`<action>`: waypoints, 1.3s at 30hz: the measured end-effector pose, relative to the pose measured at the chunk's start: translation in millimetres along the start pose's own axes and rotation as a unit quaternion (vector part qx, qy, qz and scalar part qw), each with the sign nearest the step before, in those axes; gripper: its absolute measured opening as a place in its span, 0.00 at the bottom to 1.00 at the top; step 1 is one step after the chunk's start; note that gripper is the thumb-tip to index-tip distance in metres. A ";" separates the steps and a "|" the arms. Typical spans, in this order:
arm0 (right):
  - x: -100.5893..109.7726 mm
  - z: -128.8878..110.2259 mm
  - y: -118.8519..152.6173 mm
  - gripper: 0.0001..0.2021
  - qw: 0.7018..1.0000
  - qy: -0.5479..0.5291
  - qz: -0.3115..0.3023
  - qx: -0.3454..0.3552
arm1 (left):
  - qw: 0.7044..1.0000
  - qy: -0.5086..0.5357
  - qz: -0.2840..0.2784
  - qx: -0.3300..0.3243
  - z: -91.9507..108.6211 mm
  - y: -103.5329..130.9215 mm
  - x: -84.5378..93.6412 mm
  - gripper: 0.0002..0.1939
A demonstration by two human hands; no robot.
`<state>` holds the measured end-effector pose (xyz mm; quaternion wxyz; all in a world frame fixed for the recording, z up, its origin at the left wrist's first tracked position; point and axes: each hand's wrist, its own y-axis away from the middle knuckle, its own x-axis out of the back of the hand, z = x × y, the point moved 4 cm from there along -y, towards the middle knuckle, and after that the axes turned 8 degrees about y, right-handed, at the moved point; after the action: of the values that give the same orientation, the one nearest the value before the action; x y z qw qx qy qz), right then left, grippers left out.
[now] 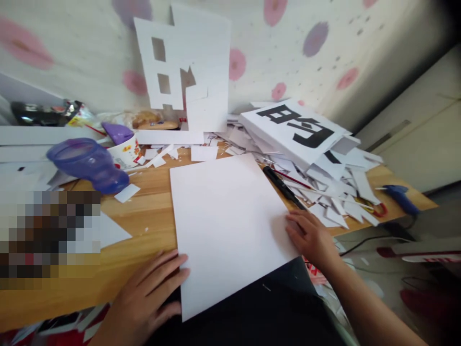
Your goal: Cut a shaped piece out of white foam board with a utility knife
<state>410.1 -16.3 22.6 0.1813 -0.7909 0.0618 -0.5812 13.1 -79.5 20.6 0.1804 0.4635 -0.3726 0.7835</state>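
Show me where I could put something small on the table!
Try the bare wood between the white sheet, the purple container and the left hand. A smaller patch shows at the right end, by the blue tool. It's crowded right of the sheet, with paper scraps, and at the back around the paper cup.

The wooden table [153,204] (pale, with striped grain) bears a white sheet [226,221], white scraps [333,216] and a bluish-purple vessel [90,166].

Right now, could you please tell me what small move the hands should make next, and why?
Probably slide the white sheet farther onto the table: its near corner juts past the table's front edge, and the left hand and right hand touch its opposite sides.
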 end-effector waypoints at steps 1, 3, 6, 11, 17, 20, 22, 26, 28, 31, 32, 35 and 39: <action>1.7 1.5 -1.4 0.13 1.000 0.000 -0.004 0.007 | 1.000 -0.001 0.002 0.002 -1.7 1.8 -0.8 0.22; 6.1 8.5 -8.0 0.12 1.000 0.027 -0.003 0.011 | 1.000 -0.007 0.001 0.012 -5.9 5.4 -2.6 0.24; 13.3 28.9 -31.0 0.14 0.995 0.101 0.021 -0.009 | 0.999 -0.038 -0.008 0.033 -10.6 7.0 -5.7 0.27; 12.1 63.2 -87.2 0.14 0.987 0.160 0.001 -0.024 | 0.992 -0.128 -0.016 0.013 -3.0 -4.9 -9.0 0.33; 6.7 93.2 -108.1 0.16 0.979 0.192 -0.048 -0.042 | 0.988 -0.153 -0.002 -0.022 6.0 -16.3 -9.5 0.25; 8.0 109.2 -108.1 0.12 0.978 0.191 -0.057 -0.054 | 0.992 -0.127 -0.006 -0.011 6.8 -20.7 -10.7 0.23; 9.1 120.3 -109.0 0.09 0.978 0.187 -0.071 -0.059 | 0.995 -0.097 -0.013 0.005 8.5 -24.4 -10.4 0.22; 16.8 140.6 -100.7 0.09 0.976 0.187 -0.082 -0.079 | 0.997 -0.011 -0.044 0.069 12.8 -28.9 -2.8 0.21; 24.8 141.1 -86.9 0.12 0.977 0.184 -0.071 -0.076 | 0.992 0.050 -0.038 0.108 13.7 -28.9 5.3 0.20; 44.3 107.5 -59.1 0.26 0.991 0.136 0.016 -0.004 | 0.976 0.135 0.023 0.169 11.8 -29.3 18.2 0.16; 49.3 86.7 -49.6 0.28 0.993 0.106 0.034 0.027 | 0.967 0.160 0.044 0.191 10.9 -30.5 20.4 0.14; 50.8 11.0 -29.4 0.14 0.997 -0.054 0.021 0.041 | 0.920 0.279 0.079 0.262 10.8 -40.7 15.3 0.11; 28.0 -100.0 -22.9 0.08 0.964 -0.198 -0.091 0.153 | 0.789 0.524 0.080 0.311 23.1 -66.8 -7.1 0.25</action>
<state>322.2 -25.2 81.9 0.2548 -0.8556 -0.1371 -0.4292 72.3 -52.6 49.1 0.1305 -0.0184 0.0069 0.9913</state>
